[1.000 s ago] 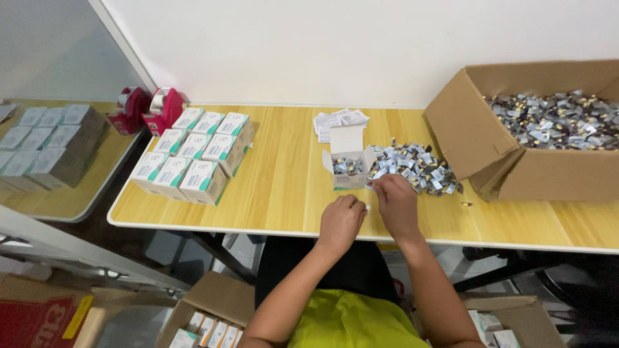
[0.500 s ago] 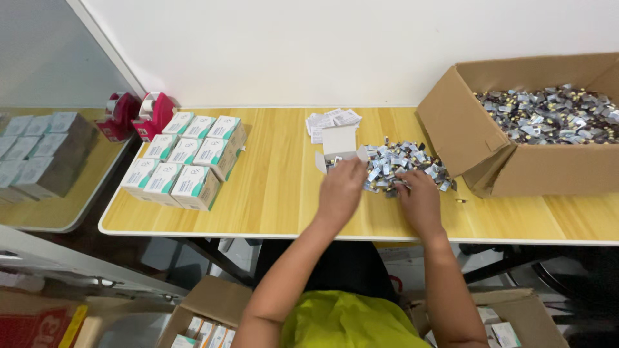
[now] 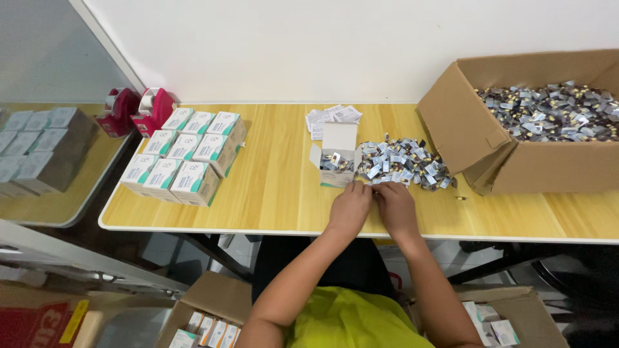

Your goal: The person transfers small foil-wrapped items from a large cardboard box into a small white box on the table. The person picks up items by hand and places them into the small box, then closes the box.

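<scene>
Silver sachets (image 3: 401,162) half-fill the open small box (image 3: 338,156); cardboard box (image 3: 516,161) holds more.

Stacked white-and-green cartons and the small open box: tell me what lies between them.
In the head view, only bare wooden tabletop separates the stacked cartons from the small open box; nothing lies there.

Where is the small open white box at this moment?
In the head view, the small open white box stands mid-table, just beyond the left hand, with the pile of silver packets at its right.
</scene>
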